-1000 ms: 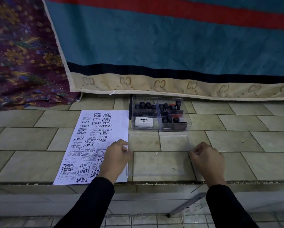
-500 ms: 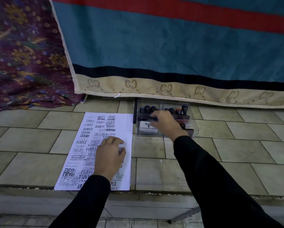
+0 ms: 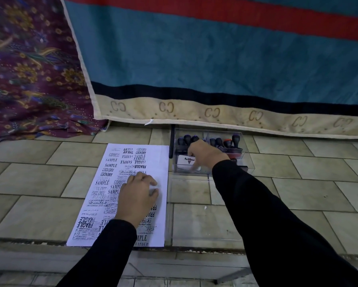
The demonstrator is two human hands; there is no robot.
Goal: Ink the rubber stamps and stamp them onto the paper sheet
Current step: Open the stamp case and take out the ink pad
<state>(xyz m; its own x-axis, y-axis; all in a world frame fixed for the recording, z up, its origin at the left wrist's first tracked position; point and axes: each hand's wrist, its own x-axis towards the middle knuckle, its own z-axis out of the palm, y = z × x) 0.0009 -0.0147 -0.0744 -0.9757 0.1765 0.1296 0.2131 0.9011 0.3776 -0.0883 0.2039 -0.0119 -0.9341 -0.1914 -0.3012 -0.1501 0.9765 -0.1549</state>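
Note:
A white paper sheet (image 3: pixel 116 162), covered with black stamp prints, lies on the tiled floor. My left hand (image 3: pixel 136 195) rests on its right half with loosely bent fingers and holds nothing. To the right stands a clear plastic box (image 3: pixel 245 156) with several black-handled rubber stamps (image 3: pixel 225 141) in its far compartments. My right hand (image 3: pixel 207 154) reaches into the box's left compartment. Its fingers curl over the far edge of the white Artline ink pad (image 3: pixel 187 159), with a finger down at the near edge. The hand hides most of the pad.
The box's clear lid (image 3: pixel 169 214) lies flat on the tiles just in front of the box, beside the paper. A blue, red and beige blanket (image 3: pixel 215 59) hangs right behind the box. Patterned purple cloth (image 3: pixel 28 79) lies at the back left. A step edge (image 3: pixel 194 248) runs below the paper.
Both hands let go of the clear lid on the floor. My left hand moved onto the paper. My right hand reached into the box and closed around the ink pad.

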